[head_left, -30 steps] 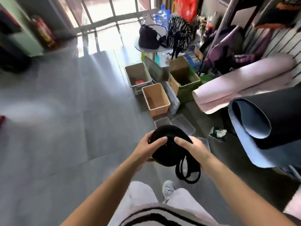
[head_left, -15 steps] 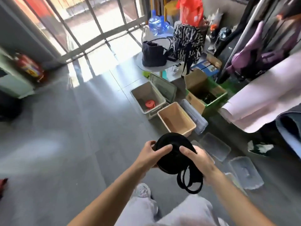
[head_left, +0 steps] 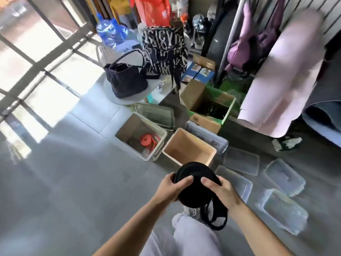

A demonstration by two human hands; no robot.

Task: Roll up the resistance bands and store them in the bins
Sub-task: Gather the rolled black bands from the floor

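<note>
Black resistance band (head_left: 195, 183), coiled: soft, rubbery, probably light, apt to spring open. Held in mid-air just short of the tan bin (head_left: 184, 143), left hand (head_left: 171, 187) and right hand (head_left: 219, 191) clamped on opposite edges. Loose tail (head_left: 215, 218) dangling below; best pinned flat against the coil.

Body parts in view: two forearms, two hands, two trouser legs, one shoe.

1. Arms. The left forearm (head_left: 132, 224) and the right forearm (head_left: 258, 230) are bare from the lower frame edge up to the wrist.
2. Hands. The left hand (head_left: 171, 187) and the right hand (head_left: 219, 191) are bare. The right thumbnail is short and rounded.
3. Legs. The trousers (head_left: 191, 239) are pale lilac-grey, of soft, loose cloth in one plain colour, with broad rounded folds.
4. Footwear. One shoe (head_left: 191, 211) shows just beyond the trouser cloth: a light trainer, white with grey parts. It is blurred and mostly hidden; its lacing and markings cannot be read.
</note>
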